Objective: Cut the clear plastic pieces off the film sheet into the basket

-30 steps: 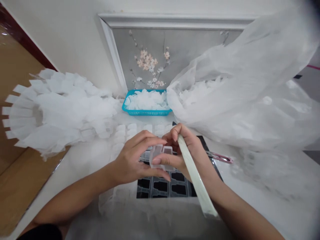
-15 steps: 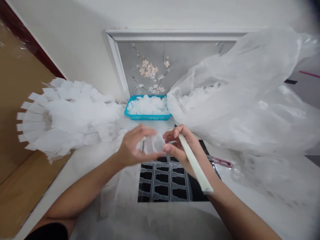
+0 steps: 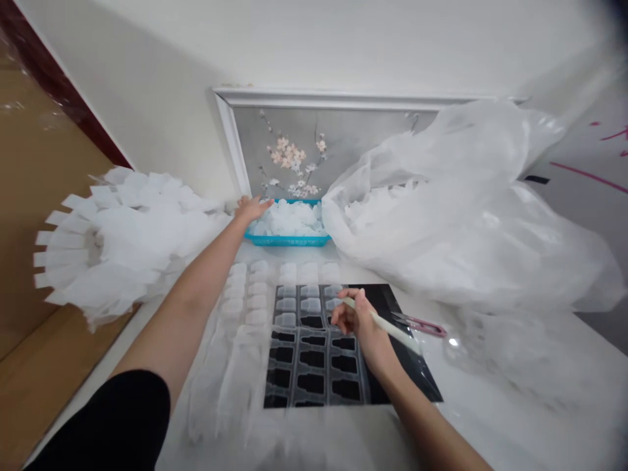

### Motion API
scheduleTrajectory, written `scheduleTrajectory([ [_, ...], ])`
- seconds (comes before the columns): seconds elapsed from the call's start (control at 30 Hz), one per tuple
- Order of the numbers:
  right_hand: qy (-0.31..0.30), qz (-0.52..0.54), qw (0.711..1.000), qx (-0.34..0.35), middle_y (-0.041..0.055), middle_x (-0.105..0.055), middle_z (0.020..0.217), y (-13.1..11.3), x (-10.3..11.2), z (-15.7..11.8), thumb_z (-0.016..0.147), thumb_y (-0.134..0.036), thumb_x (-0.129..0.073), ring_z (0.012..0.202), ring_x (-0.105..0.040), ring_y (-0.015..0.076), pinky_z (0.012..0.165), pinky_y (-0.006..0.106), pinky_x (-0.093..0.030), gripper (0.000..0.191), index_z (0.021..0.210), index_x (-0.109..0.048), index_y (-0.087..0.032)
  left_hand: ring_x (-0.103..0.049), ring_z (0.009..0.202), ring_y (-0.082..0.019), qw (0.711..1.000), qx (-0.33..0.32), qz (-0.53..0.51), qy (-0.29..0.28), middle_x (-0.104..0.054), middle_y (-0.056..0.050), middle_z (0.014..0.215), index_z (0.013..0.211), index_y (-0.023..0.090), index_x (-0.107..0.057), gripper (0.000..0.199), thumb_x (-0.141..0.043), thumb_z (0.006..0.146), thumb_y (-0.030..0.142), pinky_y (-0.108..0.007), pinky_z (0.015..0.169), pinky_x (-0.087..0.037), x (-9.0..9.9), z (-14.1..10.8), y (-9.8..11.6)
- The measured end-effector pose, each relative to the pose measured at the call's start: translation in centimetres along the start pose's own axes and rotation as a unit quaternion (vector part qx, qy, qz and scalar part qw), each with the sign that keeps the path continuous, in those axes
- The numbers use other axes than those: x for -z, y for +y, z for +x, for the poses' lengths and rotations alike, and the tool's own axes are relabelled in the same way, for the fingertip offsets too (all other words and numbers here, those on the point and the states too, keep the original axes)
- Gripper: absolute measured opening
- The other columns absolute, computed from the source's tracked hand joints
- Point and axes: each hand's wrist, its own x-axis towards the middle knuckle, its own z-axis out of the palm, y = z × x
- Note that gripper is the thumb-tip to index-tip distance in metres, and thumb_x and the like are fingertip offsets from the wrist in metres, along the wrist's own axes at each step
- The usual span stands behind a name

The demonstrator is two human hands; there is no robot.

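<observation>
My left hand (image 3: 252, 208) reaches to the left rim of a blue basket (image 3: 289, 241) heaped with small white translucent pieces (image 3: 294, 219); its fingers are apart and nothing shows in them. Held in my right hand (image 3: 360, 320) is a long pale green stick (image 3: 395, 331), slanting down to the right. That hand hovers over the right part of a clear moulded sheet with bottle-shaped cells (image 3: 311, 358), lying on a black board (image 3: 387, 379). White pieces fill several cells near the top; the lower cells show black.
Pink-handled snips (image 3: 426, 326) lie right of my right hand. A large translucent bag (image 3: 441, 242) bulges at the right. Fringed white material (image 3: 142, 235) is piled at the left. A framed flower picture (image 3: 343, 147) stands behind the basket.
My left hand has left the clear piece it held near my right hand and moved up and left to the basket, its fingers spread. The view has shifted slightly.
</observation>
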Motion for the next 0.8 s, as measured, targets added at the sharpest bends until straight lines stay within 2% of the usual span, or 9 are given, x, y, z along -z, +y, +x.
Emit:
scheduleTrajectory([
  [0.1, -0.011, 0.029, 1.0, 0.006, -0.0034, -0.055, 0.066, 0.2, 0.2, -0.3, 0.095, -0.061, -0.039, 0.05, -0.039, 0.0104, 0.049, 0.024, -0.029, 0.042, 0.097, -0.052, -0.022, -0.03, 0.139, -0.036, 0.994, -0.063, -0.03, 0.088, -0.031, -0.024, 0.151, 0.14, 0.01, -0.042, 0.063, -0.05, 0.093, 0.051, -0.051, 0.11, -0.027, 0.2, -2.7, 0.2],
  [0.17, -0.023, 0.001, 1.0, 0.007, -0.003, -0.055, 0.068, 0.4, 0.2, -0.6, 0.096, -0.054, -0.046, 0.053, -0.043, 0.01, 0.05, 0.023, -0.032, 0.035, 0.088, -0.052, -0.021, -0.044, 0.13, -0.027, 0.973, -0.18, -0.085, 0.118, -0.046, -0.019, 0.14, 0.137, 0.012, -0.046, 0.053, -0.049, 0.095, 0.045, -0.04, 0.107, -0.035, 0.1, -7.1, 0.4],
  [0.23, -0.043, -0.046, 0.998, 0.001, -0.0009, -0.061, 0.072, 0.6, 0.1, -0.8, 0.093, -0.048, -0.056, 0.059, -0.051, 0.0114, 0.054, 0.024, -0.039, 0.029, 0.083, -0.051, -0.021, -0.06, 0.102, -0.02, 0.948, -0.293, -0.117, 0.028, -0.062, -0.011, 0.117, 0.121, 0.016, -0.057, 0.036, -0.047, 0.097, 0.041, -0.032, 0.091, -0.047, 0.0, -13.0, 0.4],
  [0.3, -0.063, -0.091, 0.994, -0.003, 0.0015, -0.066, 0.077, 0.9, -0.4, -1.0, 0.088, -0.042, -0.063, 0.065, -0.059, 0.0144, 0.058, 0.025, -0.044, 0.024, 0.084, -0.052, -0.021, -0.063, 0.09, -0.018, 0.918, -0.38, -0.077, -0.08, -0.067, -0.007, 0.102, 0.106, 0.017, -0.063, 0.024, -0.047, 0.097, 0.033, -0.031, 0.084, -0.05, -0.2, -19.0, -0.1],
  [0.37, -0.079, -0.136, 0.988, -0.004, 0.002, -0.068, 0.076, 1.2, -1.1, -1.1, 0.086, -0.037, -0.065, 0.066, -0.063, 0.0164, 0.058, 0.026, -0.046, 0.019, 0.084, -0.054, -0.021, -0.063, 0.092, -0.02, 0.898, -0.424, -0.019, -0.115, -0.066, -0.008, 0.1, 0.105, 0.017, -0.064, 0.021, -0.045, 0.097, 0.024, -0.034, 0.084, -0.051, -0.4, -23.8, -1.0],
  [0.43, -0.084, -0.179, 0.98, -0.008, 0.0011, -0.068, 0.072, 1.7, -2.0, -1.1, 0.085, -0.034, -0.062, 0.062, -0.063, 0.0161, 0.054, 0.025, -0.045, 0.017, 0.079, -0.053, -0.022, -0.063, 0.094, -0.021, 0.897, -0.422, 0.01, -0.134, -0.065, -0.009, 0.103, 0.108, 0.017, -0.062, 0.02, -0.047, 0.095, 0.024, -0.036, 0.082, -0.054, -0.6, -26.7, -2.3],
  [0.5, -0.088, -0.21, 0.973, -0.024, 0.0002, -0.068, 0.069, 2.3, -2.7, -0.9, 0.083, -0.032, -0.061, 0.057, -0.061, 0.0145, 0.05, 0.023, -0.043, 0.017, 0.074, -0.052, -0.022, -0.064, 0.098, -0.023, 0.903, -0.401, 0.01, -0.156, -0.063, -0.009, 0.109, 0.115, 0.018, -0.057, 0.024, -0.052, 0.093, 0.027, -0.037, 0.082, -0.056, -0.8, -28.0, -3.5],
  [0.63, -0.097, -0.208, 0.971, -0.065, -0.0002, -0.067, 0.067, 4.0, -3.4, -0.6, 0.081, -0.031, -0.061, 0.052, -0.06, 0.013, 0.045, 0.021, -0.044, 0.018, 0.07, -0.051, -0.021, -0.063, 0.106, -0.026, 0.915, -0.365, -0.008, -0.17, -0.057, -0.011, 0.122, 0.126, 0.019, -0.048, 0.04, -0.059, 0.09, 0.032, -0.039, 0.083, -0.057, -0.6, -28.4, -4.5],
  [0.8, -0.089, -0.21, 0.971, -0.075, -0.0004, -0.064, 0.066, 4.7, -3.7, -0.6, 0.082, -0.034, -0.063, 0.055, -0.06, 0.0139, 0.046, 0.023, -0.051, 0.02, 0.071, -0.053, -0.021, -0.065, 0.1, -0.024, 0.916, -0.356, -0.014, -0.181, -0.055, -0.011, 0.126, 0.123, 0.018, -0.053, 0.035, -0.055, 0.091, 0.029, -0.037, 0.077, -0.058, -0.6, -27.8, -4.1],
])
